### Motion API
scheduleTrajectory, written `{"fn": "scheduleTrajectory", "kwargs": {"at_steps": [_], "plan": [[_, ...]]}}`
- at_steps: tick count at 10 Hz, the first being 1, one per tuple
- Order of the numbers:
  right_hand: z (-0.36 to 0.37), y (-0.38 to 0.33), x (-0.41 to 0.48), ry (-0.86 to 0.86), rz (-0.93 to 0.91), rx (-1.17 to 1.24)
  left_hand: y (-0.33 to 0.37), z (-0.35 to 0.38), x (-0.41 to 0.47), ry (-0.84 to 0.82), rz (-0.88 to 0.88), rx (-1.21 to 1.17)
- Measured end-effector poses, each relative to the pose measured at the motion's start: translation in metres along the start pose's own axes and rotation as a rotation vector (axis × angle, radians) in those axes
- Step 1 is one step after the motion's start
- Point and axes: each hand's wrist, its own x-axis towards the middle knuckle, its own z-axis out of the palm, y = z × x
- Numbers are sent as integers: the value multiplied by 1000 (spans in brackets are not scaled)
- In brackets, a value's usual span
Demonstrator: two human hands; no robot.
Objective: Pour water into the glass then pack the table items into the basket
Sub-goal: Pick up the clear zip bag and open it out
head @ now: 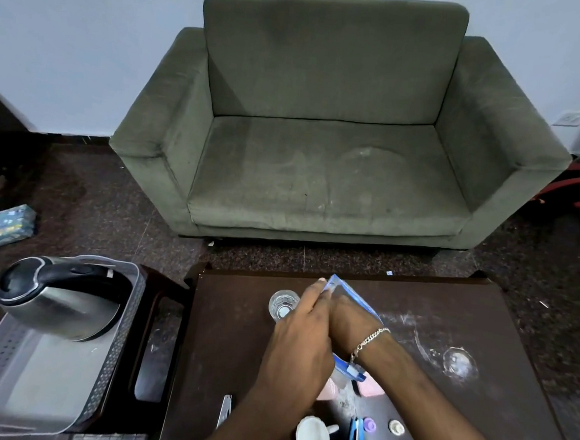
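On the dark table (pixel 446 316), both hands work at a clear zip bag (pixel 355 298) with a blue edge and slider. My left hand (pixel 301 337) pinches the bag's top corner. My right hand (pixel 346 321), with a bracelet at the wrist, grips the bag beside it and may be partly inside it. A glass (pixel 282 305) holding water stands just left of my hands. The grey perforated basket (pixel 48 374) sits on a stool to the left, with a steel kettle (pixel 59 303) inside it.
Near the front edge lie a white cup (pixel 313 438), a blue clip (pixel 356 432), a purple cap (pixel 369 424), a small white cap (pixel 396 426) and a metal tool (pixel 224 409). A pink item (pixel 371 390) is partly hidden under my wrists. A green sofa (pixel 320 153) stands behind.
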Motion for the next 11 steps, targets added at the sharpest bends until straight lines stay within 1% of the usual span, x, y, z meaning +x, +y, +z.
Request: {"fn": "scheduleTrajectory", "kwargs": {"at_steps": [1, 2, 3, 4, 5, 6, 7, 8, 9, 11], "plan": [[-2, 0, -14, 117, -164, 55, -3, -2, 2, -2, -24, 8], [-10, -1, -26, 256, -240, 66, -7, -8, 6, 21, -60, 40], [-3, 5, -34, 493, -222, 228, -12, -16, 10, 50, -98, -6], [-2, 15, -40, 696, -64, 676, -13, -22, 11, 77, -124, -40], [-13, 26, -40, 757, 17, 1222, -15, -22, 9, 88, -125, -52], [-32, 42, -41, 781, -6, 1511, -23, -21, 5, 93, -148, -81], [-48, 64, -39, 853, -17, 1549, -31, -21, 2, 95, -177, -103], [-52, 87, -32, 875, -48, 1501, -39, -22, 0, 109, -191, -112], [-31, 108, -17, 855, 15, 1458, -46, -24, -2, 112, -192, -113], [65, 142, 31, 729, 344, 1441, -58, -18, -4, 110, -213, -114]]}}
